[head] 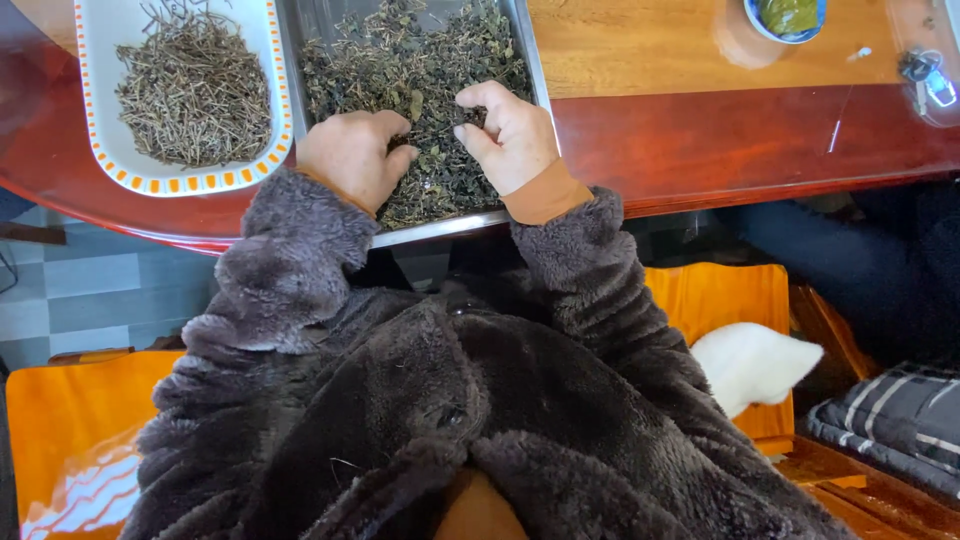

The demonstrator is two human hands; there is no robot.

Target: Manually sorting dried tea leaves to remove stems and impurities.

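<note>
My dark fuzzy coat (440, 400) fills the view nearest me, its sleeves running up to the table (700, 140), where both my hands work in the metal tray (450, 226) of dried dark-green leaves (420, 60) that sits at the near edge, straight ahead. At the far left stands a white dish with an orange-dotted rim (95, 150), heaped with bare brown stems (190, 85), touching the tray's left side or nearly so. My left hand (350, 155) rests curled on the leaves, its fingers bent down into the pile; whether they pinch anything I cannot tell. My right hand (510, 135) has thumb and fingers drawn together on a small clump of leaf. To pick well, I judge it best to pinch lightly, lifting one sprig at a time so leaf and stem part cleanly without crumbling, and to stay low over the tray so bits fall back in. Farther right, a small blue-rimmed bowl of something green (790, 15) sits at the far edge, well apart, with a small metal object (925, 70) beyond it. Nothing crowds my hands; only the tray's raised rim and my thick cuffs could brush leaves out.
</note>
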